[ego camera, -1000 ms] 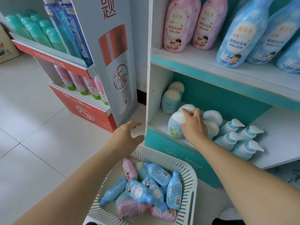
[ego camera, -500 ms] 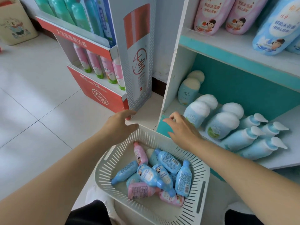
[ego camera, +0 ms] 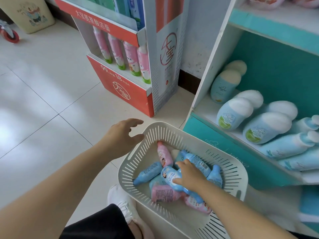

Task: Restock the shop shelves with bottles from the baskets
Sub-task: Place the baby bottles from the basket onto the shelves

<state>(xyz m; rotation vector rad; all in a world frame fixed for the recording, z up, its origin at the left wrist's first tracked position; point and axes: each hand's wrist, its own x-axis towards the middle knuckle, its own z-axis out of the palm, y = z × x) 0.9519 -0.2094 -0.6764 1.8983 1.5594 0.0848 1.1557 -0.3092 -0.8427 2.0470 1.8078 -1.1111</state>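
A white slotted basket stands on the floor in front of the teal shelf. It holds several small blue and pink bottles lying loose. My right hand is inside the basket, its fingers laid over a blue bottle with the thumb against the bottle's side. A pink bottle lies just beyond the fingertips. My left hand hovers with spread fingers beside the basket's left rim, holding nothing. On the shelf stand white-capped blue bottles and, to their right, blue pump bottles.
A red and white cardboard display with pink tubes stands left of the shelf. Far left at the back are a beige bin and a red wheel. My white shoe is beside the basket's near left corner.
My right hand has left the white-capped bottle on the shelf and come down into the basket onto a blue bottle. My left hand stayed by the basket's rim. The view tilted down.
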